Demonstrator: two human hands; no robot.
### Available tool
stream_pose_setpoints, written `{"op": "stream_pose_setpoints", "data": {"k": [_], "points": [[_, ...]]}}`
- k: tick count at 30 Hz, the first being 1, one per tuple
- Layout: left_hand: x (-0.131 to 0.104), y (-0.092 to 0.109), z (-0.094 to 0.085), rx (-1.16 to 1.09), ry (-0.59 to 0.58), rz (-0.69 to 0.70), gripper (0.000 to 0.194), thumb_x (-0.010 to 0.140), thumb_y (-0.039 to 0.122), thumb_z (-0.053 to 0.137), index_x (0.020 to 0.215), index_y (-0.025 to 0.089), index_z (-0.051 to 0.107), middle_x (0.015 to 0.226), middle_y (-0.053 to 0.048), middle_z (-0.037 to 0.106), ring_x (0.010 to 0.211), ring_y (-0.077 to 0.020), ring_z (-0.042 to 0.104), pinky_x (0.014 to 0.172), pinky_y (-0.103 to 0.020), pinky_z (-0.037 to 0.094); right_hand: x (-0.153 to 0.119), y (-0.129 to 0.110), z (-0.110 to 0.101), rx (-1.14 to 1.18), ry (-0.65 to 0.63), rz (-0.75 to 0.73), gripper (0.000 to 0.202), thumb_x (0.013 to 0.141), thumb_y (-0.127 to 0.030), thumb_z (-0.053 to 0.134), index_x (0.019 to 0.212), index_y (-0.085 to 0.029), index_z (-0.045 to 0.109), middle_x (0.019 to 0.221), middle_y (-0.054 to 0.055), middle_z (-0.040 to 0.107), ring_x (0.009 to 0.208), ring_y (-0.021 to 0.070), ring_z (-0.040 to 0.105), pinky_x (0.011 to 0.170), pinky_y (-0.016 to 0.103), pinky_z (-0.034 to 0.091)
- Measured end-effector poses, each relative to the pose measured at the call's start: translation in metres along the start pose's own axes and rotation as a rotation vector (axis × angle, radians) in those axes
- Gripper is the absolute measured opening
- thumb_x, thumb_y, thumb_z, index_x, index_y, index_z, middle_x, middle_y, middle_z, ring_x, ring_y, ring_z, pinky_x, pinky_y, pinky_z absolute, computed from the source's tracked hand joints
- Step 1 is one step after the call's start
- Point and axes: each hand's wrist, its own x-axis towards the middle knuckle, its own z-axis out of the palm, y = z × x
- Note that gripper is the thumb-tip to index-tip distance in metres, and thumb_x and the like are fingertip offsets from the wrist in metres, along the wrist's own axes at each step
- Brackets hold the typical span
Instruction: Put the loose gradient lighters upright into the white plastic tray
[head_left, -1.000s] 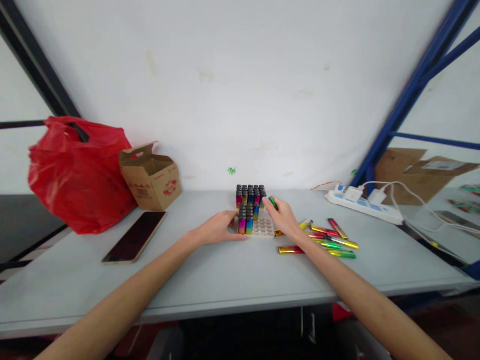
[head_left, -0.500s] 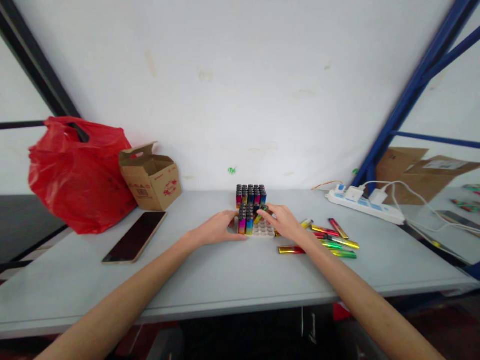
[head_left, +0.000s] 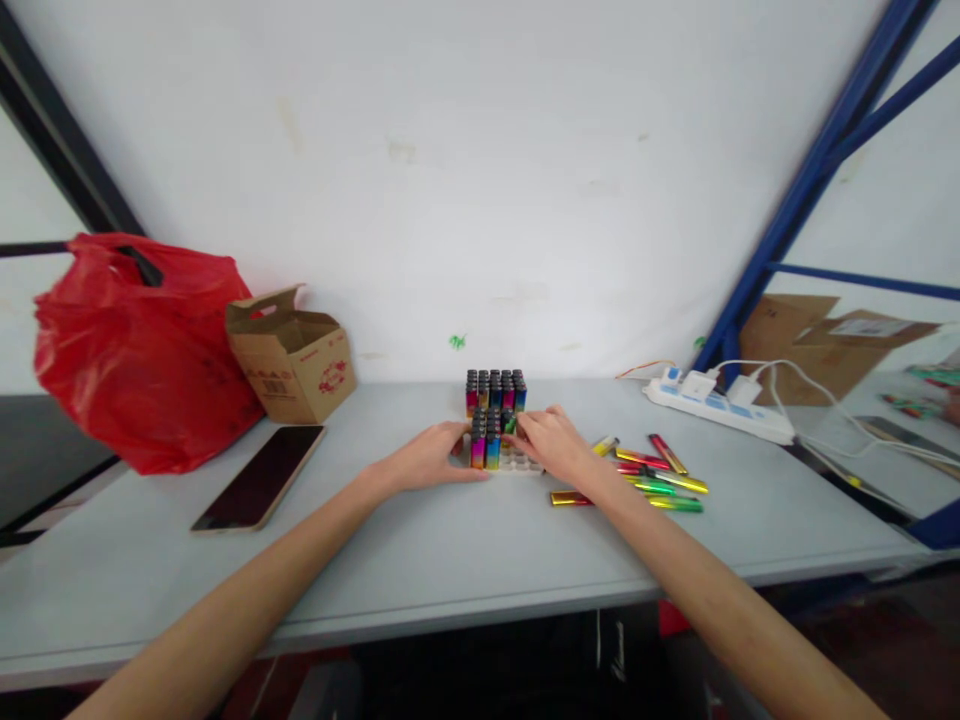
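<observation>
While the green lighter (head_left: 510, 425) leaned over the white tray (head_left: 519, 465) a moment ago, it now looks nearly upright there, apparently filling another hole, pinched by the right hand (head_left: 551, 441); the left hand (head_left: 427, 458), fingers spread, brackets the tray's left side

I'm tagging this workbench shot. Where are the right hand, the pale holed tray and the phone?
Right hand (head_left: 553, 443): head view, back of the hand.
Pale holed tray (head_left: 519, 462): head view, its bare cells.
Phone (head_left: 261, 478): head view, middle of its dark screen.
</observation>
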Motion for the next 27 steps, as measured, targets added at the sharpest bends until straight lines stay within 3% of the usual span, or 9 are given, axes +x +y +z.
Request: {"op": "stream_pose_setpoints", "data": {"k": [5,9,13,15,17,20,23,27], "points": [[0.000,0.000,0.000,-0.004,-0.003,0.009,0.060,0.077,0.069,0.072,0.109,0.018,0.067,0.097,-0.007,0.072,0.082,-0.0252,0.065,0.073,-0.033,0.048,-0.009,0.016,-0.016,0.148,0.007,0.026,0.038,0.108,-0.045,0.046,0.087,-0.019,0.064,0.081,0.005,0.072,0.070,0.0177,0.062,0.073,0.030,0.039],[0.000,-0.002,0.001,0.007,0.001,-0.002,0.064,0.076,0.073,0.072,0.109,0.018,0.066,0.101,-0.009,0.072,0.085,-0.0267,0.066,0.075,-0.034,0.048,-0.037,0.056,-0.045,0.190,-0.029,0.131,0.031,0.105,-0.041,0.049,0.092,-0.020,0.068,0.087,0.006,0.074,0.077,0.0200,0.065,0.072,0.030,0.041],[0.000,-0.001,0.001,-0.008,0.009,-0.018,0.066,0.075,0.074,0.072,0.109,0.018,0.066,0.101,-0.009,0.072,0.087,-0.0271,0.066,0.075,-0.035,0.049,-0.088,0.113,-0.070,-0.051,-0.045,0.405,0.028,0.101,-0.036,0.053,0.087,-0.018,0.070,0.089,0.011,0.076,0.082,0.0244,0.068,0.075,0.033,0.044],[0.000,0.000,0.000,-0.027,0.016,-0.012,0.064,0.074,0.073,0.073,0.109,0.020,0.066,0.101,-0.007,0.072,0.087,-0.0272,0.066,0.075,-0.034,0.049,-0.114,0.137,-0.072,-0.205,-0.068,0.583,0.030,0.098,-0.038,0.054,0.081,-0.019,0.070,0.085,0.012,0.076,0.080,0.0266,0.069,0.071,0.034,0.044],[0.000,0.001,-0.001,-0.039,0.020,-0.001,0.063,0.073,0.072,0.074,0.111,0.021,0.066,0.102,-0.006,0.073,0.088,-0.0270,0.066,0.075,-0.033,0.049,-0.134,0.153,-0.067,-0.209,-0.111,0.660,0.032,0.095,-0.046,0.059,0.083,-0.019,0.071,0.085,0.013,0.077,0.081,0.0281,0.070,0.069,0.035,0.045],[0.000,0.001,-0.001,-0.025,0.012,-0.005,0.064,0.074,0.073,0.072,0.110,0.021,0.065,0.101,-0.006,0.072,0.086,-0.0267,0.066,0.075,-0.034,0.049,-0.146,0.163,-0.054,-0.112,-0.136,0.628,0.031,0.090,-0.049,0.064,0.092,-0.019,0.074,0.089,0.012,0.078,0.082,0.0274,0.071,0.072,0.035,0.049],[0.000,0.000,-0.001,-0.003,0.000,-0.025,0.065,0.074,0.074,0.072,0.108,0.019,0.065,0.101,-0.008,0.072,0.086,-0.0279,0.066,0.075,-0.035,0.049,-0.137,0.160,-0.047,0.019,-0.064,0.566,0.030,0.089,-0.042,0.064,0.105,-0.018,0.074,0.093,0.012,0.078,0.082,0.0262,0.071,0.079,0.037,0.052],[-0.001,0.000,0.000,0.007,0.014,-0.014,0.064,0.075,0.072,0.073,0.108,0.018,0.066,0.101,-0.009,0.072,0.086,-0.0273,0.065,0.077,-0.035,0.049,-0.106,0.142,-0.053,0.301,0.102,0.498,0.043,0.090,-0.058,0.060,0.093,-0.017,0.073,0.091,0.014,0.072,0.079,0.0256,0.067,0.074,0.039,0.054]]}}
